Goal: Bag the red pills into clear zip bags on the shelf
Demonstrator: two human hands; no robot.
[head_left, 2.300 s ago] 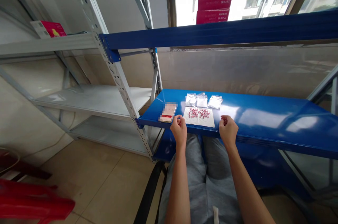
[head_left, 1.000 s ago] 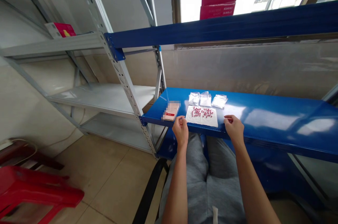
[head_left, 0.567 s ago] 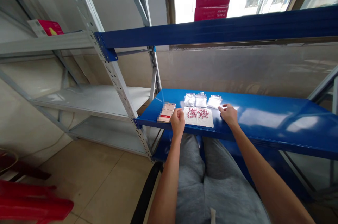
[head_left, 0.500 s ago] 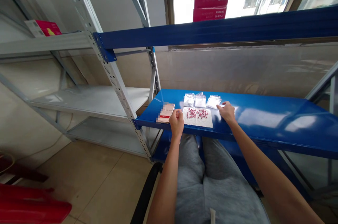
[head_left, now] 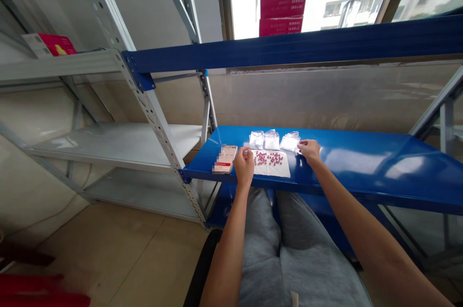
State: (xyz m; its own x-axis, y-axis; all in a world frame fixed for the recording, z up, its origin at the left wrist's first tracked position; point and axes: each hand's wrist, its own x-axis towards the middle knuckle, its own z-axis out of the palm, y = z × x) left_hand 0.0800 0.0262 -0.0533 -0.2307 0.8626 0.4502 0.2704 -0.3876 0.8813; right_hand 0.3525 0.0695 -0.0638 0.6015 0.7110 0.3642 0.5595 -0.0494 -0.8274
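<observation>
Your right hand [head_left: 310, 150] has just moved from near the front edge of the blue shelf [head_left: 379, 172] to the rightmost plastic bag [head_left: 289, 141], fingertips nearly together at the bag's near right corner; hold cannot be told, but work now appears centred there. Your left hand [head_left: 245, 167], curled, contents unseen, sits between the phone [head_left: 228, 156], near the front left corner, and the white cloth [head_left: 284, 171] bearing red pieces [head_left: 275, 158].

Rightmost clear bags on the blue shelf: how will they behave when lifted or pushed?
These clear bags look thin and crinkled, so probably floppy and light. Glossy, on a shiny blue shelf, they may slide if pushed. Their uneven edges near the right hand suggest several layers, which might slip apart.
</observation>
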